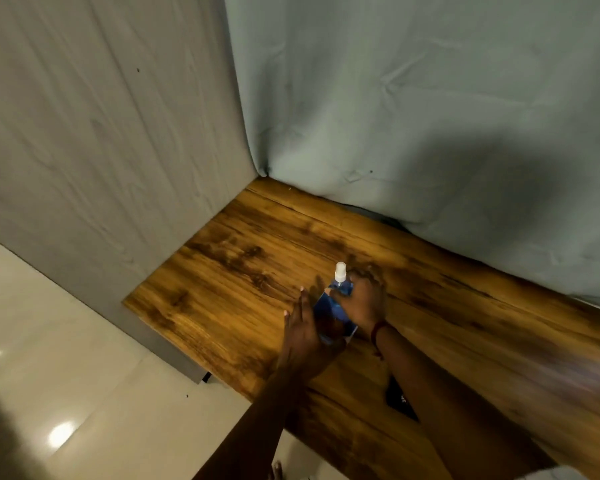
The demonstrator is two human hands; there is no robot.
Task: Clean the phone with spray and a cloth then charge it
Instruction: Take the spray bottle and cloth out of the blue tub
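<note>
A blue phone (331, 317) lies tilted against the palm of my left hand (302, 332) above the wooden table (243, 271). That hand's fingers are straight and point away from me along the phone's left edge. Its thumb is hidden. My right hand (362, 303) grips a small spray bottle (340, 280) with blue liquid and a white nozzle, held upright at the phone's far end. A red band circles my right wrist. No cloth is plainly visible.
A dark flat object (399, 400) lies on the table, partly under my right forearm. Grey cloth (413, 116) hangs behind the table and a pale panel (94, 150) stands on the left. Glossy floor tiles (66, 393) lie below the table's left edge.
</note>
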